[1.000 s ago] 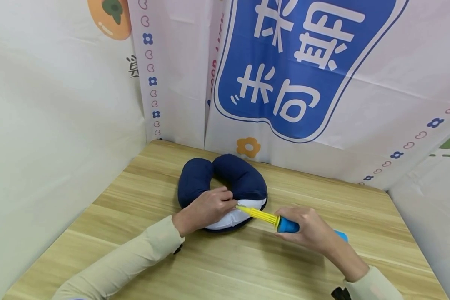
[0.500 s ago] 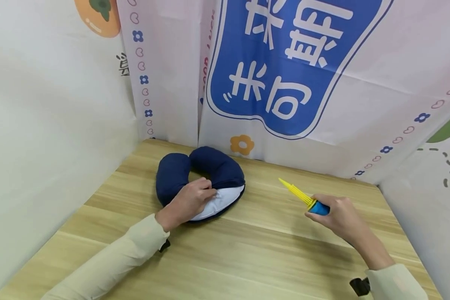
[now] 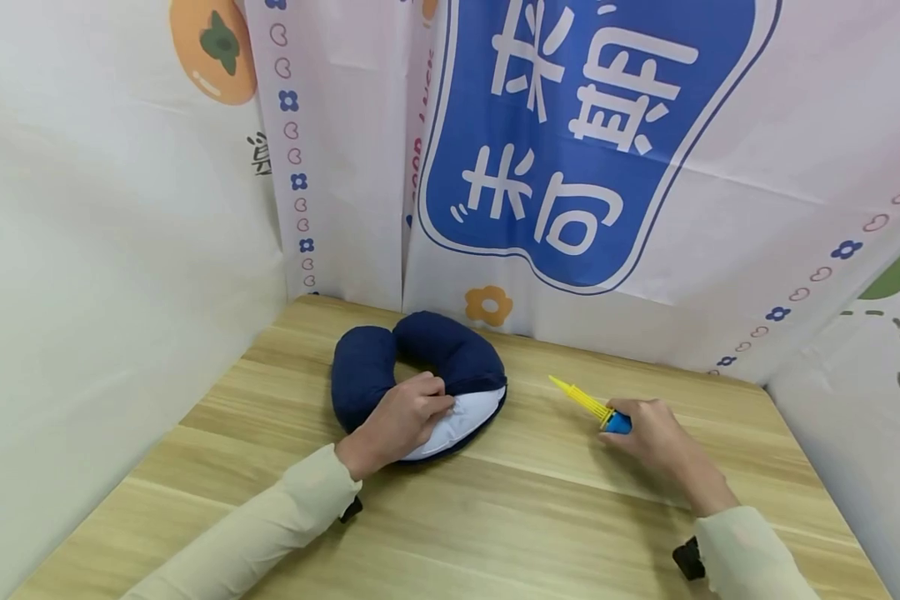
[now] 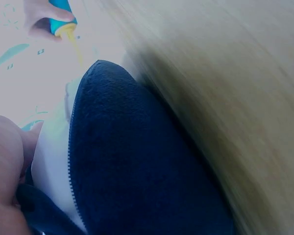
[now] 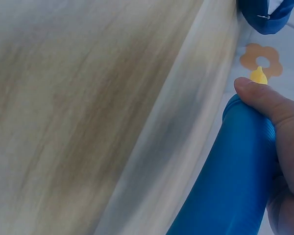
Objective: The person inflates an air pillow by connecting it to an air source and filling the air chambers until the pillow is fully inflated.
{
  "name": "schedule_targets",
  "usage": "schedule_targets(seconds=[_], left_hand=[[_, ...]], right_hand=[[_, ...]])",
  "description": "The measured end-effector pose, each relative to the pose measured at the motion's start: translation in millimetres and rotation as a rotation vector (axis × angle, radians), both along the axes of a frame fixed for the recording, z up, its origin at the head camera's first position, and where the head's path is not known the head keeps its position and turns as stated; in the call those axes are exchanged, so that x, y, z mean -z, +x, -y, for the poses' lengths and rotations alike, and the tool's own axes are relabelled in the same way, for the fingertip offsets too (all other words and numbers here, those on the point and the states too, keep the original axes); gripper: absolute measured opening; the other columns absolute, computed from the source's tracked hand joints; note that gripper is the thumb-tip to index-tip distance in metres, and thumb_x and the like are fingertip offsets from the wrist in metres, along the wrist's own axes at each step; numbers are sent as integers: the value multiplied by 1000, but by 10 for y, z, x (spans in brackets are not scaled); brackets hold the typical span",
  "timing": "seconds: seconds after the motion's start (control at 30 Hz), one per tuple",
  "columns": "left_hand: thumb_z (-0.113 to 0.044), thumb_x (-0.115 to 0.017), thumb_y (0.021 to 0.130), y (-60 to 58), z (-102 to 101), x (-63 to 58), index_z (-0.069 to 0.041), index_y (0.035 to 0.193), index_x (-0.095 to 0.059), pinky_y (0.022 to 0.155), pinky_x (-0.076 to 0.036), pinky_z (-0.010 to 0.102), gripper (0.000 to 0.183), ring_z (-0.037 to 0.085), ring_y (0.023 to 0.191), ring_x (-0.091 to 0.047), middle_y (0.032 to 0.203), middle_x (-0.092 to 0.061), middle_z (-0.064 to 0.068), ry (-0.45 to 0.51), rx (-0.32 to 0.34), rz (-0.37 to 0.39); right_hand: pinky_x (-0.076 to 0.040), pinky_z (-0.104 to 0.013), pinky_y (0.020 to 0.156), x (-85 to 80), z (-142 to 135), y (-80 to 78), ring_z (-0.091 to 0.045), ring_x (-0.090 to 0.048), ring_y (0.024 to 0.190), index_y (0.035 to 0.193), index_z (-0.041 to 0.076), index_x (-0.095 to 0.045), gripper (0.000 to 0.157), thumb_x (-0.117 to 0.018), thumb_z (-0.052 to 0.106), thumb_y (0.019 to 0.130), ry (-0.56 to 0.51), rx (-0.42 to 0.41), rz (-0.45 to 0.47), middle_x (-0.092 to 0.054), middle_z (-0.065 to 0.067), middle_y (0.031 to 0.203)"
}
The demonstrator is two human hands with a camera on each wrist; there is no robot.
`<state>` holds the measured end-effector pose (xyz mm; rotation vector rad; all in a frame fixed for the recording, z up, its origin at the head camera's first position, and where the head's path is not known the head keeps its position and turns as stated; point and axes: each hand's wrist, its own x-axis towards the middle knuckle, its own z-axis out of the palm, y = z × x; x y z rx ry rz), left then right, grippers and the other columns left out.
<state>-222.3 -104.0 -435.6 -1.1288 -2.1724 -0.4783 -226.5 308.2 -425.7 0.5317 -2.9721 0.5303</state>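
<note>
Fingers of the right hand [image 3: 656, 437] clamp the pump [image 3: 588, 403]; tabletop [image 3: 540, 467] shows between its yellow tip [image 3: 562, 385] and the navy neck pillow [image 3: 461, 358]. Left hand [image 3: 397, 421] pinches white lining [image 3: 468, 418] beside the zippered edge [image 4: 71, 161]. Pillow lies near the tabletop's far edge [image 3: 630, 363].

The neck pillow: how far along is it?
Done: its navy cover is unzipped, exposing the white inner part. In hand: the left hand pinches the white inner part; the right hand grips the pump, its nozzle clear of the pillow. Probably remaining: closing that open zip.

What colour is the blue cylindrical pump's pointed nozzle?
Yellow; the pointed nozzle shows best in the head view.
</note>
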Motion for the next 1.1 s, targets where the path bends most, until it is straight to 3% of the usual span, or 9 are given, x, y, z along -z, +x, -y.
schedule_targets(seconds=[0.23, 0.4, 0.6, 1.1], left_hand=[[-3, -80, 91, 5, -45, -10, -5, 95, -82, 68, -51, 21, 5, 12, 75, -53, 84, -63, 1, 9, 21, 30], [-3, -81, 91, -8, -60, -11, -5, 95, -82, 68, -51, 21, 5, 12, 75, -54, 84, -64, 1, 18, 34, 30], [-4, -81, 91, -20, -57, -2, -5, 95, -82, 68, -50, 20, 5, 12, 75, -54, 84, -65, 1, 18, 32, 46], [-6, -81, 92, -20, -50, -7, -6, 99, -84, 69, -52, 21, 8, 12, 76, -58, 86, -67, 1, 7, 10, 115]], right_hand=[[-59, -31, 64, 140, -20, -102, -16, -65, 79, 127, -3, -72, 54, -89, 29, 87, 34, 17, 2, -77, -23, 110], [-62, -39, 71, 217, -31, -136, -19, -69, 84, 125, -2, -72, 52, -88, 29, 87, 50, 20, -8, -76, -24, 114], [-60, -38, 69, 255, -26, -184, -17, -66, 80, 127, -2, -72, 56, -89, 32, 86, 62, 18, -18, -76, -25, 114], [-60, -53, 86, 84, 32, -159, -37, -72, 106, 138, -6, -64, 74, -89, 41, 86, 110, 22, 15, -69, -30, 131]])
